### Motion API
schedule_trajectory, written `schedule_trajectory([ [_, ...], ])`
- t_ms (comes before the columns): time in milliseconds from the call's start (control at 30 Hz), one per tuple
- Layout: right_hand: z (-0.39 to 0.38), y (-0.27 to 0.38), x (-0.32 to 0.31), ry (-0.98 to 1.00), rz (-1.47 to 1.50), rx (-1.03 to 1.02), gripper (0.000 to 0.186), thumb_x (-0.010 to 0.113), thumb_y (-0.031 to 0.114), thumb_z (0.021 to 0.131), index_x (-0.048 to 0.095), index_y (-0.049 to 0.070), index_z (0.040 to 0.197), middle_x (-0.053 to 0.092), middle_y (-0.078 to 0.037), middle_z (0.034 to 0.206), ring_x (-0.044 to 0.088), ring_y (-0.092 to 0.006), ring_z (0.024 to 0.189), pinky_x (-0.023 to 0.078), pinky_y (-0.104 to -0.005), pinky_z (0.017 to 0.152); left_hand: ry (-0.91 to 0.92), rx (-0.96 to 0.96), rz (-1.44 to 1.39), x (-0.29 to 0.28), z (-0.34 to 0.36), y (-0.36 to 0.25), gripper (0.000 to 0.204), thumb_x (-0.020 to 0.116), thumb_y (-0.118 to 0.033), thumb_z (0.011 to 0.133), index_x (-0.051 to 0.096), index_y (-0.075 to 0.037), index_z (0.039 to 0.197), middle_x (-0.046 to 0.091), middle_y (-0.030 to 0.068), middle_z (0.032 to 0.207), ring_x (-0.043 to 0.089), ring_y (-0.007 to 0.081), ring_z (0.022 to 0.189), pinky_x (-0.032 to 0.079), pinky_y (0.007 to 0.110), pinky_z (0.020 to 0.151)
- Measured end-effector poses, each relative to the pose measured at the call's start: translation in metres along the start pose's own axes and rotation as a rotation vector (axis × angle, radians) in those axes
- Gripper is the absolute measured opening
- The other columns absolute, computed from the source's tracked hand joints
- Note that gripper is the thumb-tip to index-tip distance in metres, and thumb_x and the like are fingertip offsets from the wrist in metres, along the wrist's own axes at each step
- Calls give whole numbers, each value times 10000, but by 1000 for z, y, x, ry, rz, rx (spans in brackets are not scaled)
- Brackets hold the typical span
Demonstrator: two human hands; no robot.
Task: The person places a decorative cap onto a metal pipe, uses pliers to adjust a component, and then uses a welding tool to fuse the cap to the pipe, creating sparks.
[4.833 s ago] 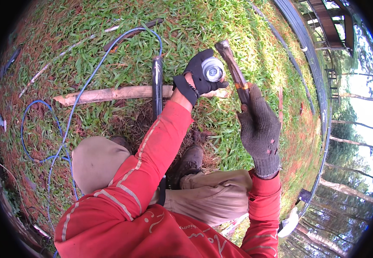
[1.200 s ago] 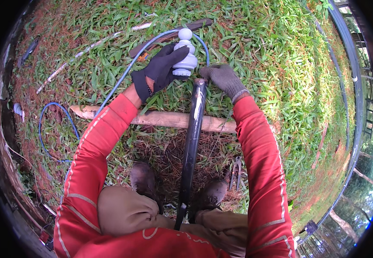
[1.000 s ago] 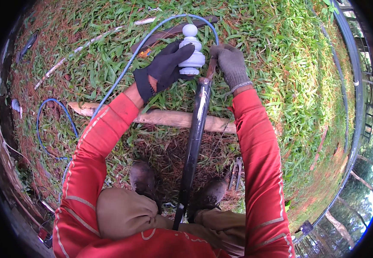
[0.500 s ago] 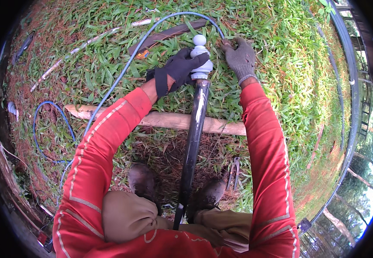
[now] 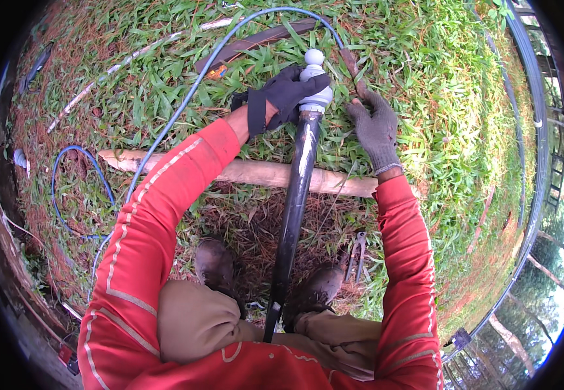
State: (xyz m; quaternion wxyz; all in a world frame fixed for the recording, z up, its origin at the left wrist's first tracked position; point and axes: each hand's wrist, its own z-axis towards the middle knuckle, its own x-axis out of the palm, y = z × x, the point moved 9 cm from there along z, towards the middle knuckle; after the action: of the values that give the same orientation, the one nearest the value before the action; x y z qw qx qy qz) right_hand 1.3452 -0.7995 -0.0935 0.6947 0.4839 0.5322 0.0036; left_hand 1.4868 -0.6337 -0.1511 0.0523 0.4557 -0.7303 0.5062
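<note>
My left hand, in a black glove, is wrapped around the grey valve fitting that caps the black pipe; my fingers are curled and pressed against the fitting's side, gripping it. The pipe stands upright from between my two muddy boots and rises to the fitting, so the fitting sits at the pipe's very top, with its rounded white knob poking out above my fingers.

My right hand, in a grey knit glove, is just to the right of the pipe's top. Its fingers reach upward and close around the lower end of a rusty brown tool handle that slants up and away from the fitting; how tightly they pinch it I cannot tell.

Behind the pipe a pale wooden pole lies crosswise on the grass, passing under both my red sleeves. A blue hose curves from beyond the pipe's top down to the left of the pipe and loops on the ground. Pliers lie on the dirt just right of the pipe's base.
</note>
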Motion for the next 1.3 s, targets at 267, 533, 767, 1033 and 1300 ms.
schedule_trajectory([
  [267, 0, -23, 6, 45, 76, 47, 484, 838, 298, 893, 773, -26, 1246, 774, -243, 1201, 752, -387, 1132, 570, -447, 1008, 63, 108, 139, 7, 0, -6, 538, 812, -321, 1028, 570, -20, 1403, 722, 76, 1183, 738, 165, 989, 632, 366, 774],
  [533, -33, 25, -20, -14, -20, -129, 488, 830, 243, 904, 718, -30, 1293, 750, -223, 1194, 752, -375, 1081, 588, -452, 949, 0, 35, 263, 5, -14, -6, 489, 796, -323, 1039, 623, -23, 1384, 747, 67, 1152, 739, 140, 965, 631, 336, 788],
  [767, -170, 93, 6, 413, -36, -139, 717, 851, 284, 935, 447, -8, 1451, 652, -240, 1093, 725, -434, 906, 590, -512, 773, 139, 23, 146, 12, -13, -1, 436, 756, -316, 1069, 643, -25, 1372, 748, 41, 1156, 739, 123, 978, 631, 329, 800],
  [1033, -212, 73, 44, 667, 112, 113, 669, 832, 214, 923, 395, -31, 1366, 671, -274, 1001, 732, -486, 921, 578, -556, 803, 272, -48, 0, 10, -15, 1, 461, 657, -332, 1126, 575, -43, 1476, 715, 49, 1282, 720, 143, 1145, 639, 355, 887],
  [1300, -213, 74, 44, 621, 92, 104, 636, 852, 186, 898, 406, -10, 1308, 672, -244, 957, 732, -457, 905, 575, -543, 793, 299, -11, -25, 17, -24, -5, 484, 662, -345, 1120, 555, -53, 1492, 708, 51, 1306, 719, 147, 1151, 633, 384, 917],
])
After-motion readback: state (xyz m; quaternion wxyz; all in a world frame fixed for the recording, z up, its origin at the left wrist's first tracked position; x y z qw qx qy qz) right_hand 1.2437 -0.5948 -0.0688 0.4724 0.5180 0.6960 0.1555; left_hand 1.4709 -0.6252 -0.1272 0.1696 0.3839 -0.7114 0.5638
